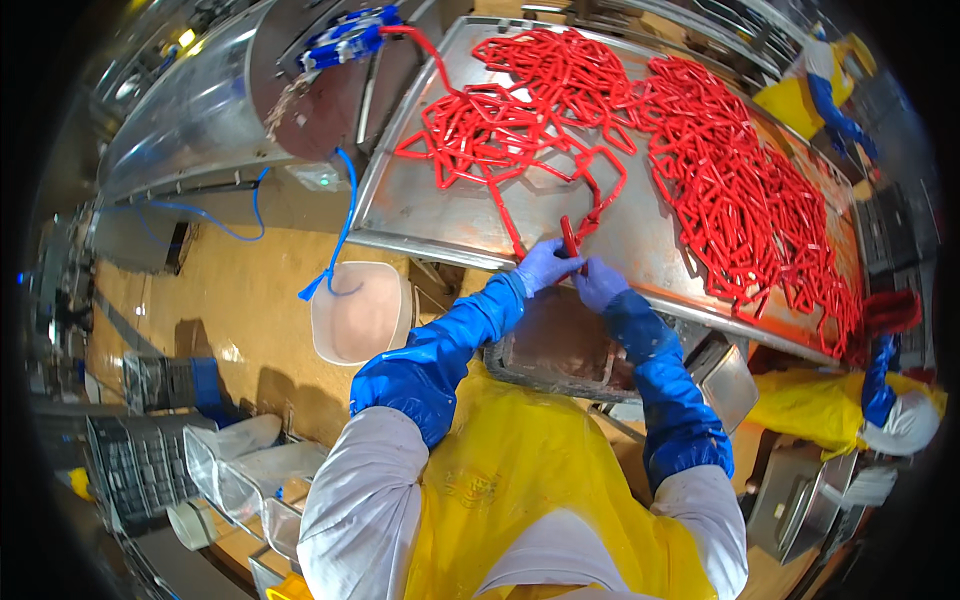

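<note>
Both my hands, in violet gloves, meet at the near edge of a steel table point(455, 218). My left hand point(545, 266) is closed around a string of red sausages point(508, 222) that runs back to a loose heap of linked sausages point(485, 130). One short red sausage point(569, 236) stands up between my hands. My right hand point(600, 283) is closed on the same linked string, which loops up from it in an angular ring. The fingertips partly hide the grip. A larger pile of red sausage links point(740, 170) covers the table's right side.
A blue machine head point(345, 40) at the upper left feeds a red string onto the table. Below my hands sits a grey bin point(560, 375) with pinkish contents. A white tub point(402, 315) stands left. Two co-workers in yellow aprons point(800, 408) are at the right.
</note>
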A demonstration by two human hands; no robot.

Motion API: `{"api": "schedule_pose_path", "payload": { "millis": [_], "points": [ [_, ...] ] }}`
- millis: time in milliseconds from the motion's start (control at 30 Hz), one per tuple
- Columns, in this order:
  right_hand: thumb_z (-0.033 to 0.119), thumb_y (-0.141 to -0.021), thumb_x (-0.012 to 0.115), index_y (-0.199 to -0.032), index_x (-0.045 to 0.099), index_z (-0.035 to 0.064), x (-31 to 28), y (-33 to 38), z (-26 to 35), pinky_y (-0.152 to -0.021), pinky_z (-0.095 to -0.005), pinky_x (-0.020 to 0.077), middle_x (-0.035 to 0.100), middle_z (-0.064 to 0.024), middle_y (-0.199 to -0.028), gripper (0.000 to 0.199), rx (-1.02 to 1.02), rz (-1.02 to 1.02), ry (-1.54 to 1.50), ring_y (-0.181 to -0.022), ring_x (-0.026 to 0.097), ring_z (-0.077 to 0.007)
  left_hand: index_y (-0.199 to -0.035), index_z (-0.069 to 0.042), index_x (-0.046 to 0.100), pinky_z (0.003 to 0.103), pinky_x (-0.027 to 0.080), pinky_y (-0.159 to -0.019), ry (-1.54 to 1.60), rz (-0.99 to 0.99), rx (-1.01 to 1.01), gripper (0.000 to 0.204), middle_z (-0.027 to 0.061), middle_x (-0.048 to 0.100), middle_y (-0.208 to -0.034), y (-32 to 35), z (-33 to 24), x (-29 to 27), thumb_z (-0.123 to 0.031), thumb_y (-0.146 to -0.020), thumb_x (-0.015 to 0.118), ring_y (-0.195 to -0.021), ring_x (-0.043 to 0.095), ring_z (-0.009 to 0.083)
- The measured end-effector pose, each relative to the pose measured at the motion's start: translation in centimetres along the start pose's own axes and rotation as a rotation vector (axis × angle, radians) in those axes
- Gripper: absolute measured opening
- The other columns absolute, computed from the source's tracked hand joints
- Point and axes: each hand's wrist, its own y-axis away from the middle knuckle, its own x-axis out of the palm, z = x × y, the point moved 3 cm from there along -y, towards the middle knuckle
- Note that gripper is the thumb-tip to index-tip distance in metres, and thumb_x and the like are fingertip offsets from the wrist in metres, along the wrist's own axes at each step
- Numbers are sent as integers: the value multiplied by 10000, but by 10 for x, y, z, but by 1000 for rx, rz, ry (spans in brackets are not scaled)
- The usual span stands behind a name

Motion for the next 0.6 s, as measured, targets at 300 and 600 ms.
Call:
{"api": "schedule_pose_path", "payload": {
  "millis": [300, 600],
  "points": [
    [117, -1041, 499, -1082, 657, 41, 120, 22, -33, -809, -289, 487, 580, -22, -892, 180, 207, -151, -896, -844, 571, -155, -981, -53, 770, 271, 498, -637, -199, 47, -205, 300, 12, 704, -780, 35, -17, -37, -343, -907, 762, -673, 606, 93],
    [393, -1021, 503, -1215, 661, 57, 213, 81, -212, -997, -445, 489, 653, -195, -1247, 419, 414, 324, 268, -1147, 631, -347, -949, -48, 751, 256, 495, -607, 21, -256, -44, 268, 13, 677, -757, 24, -95, -104, -312, -951, 708, -672, 603, 91]
  ]
}}
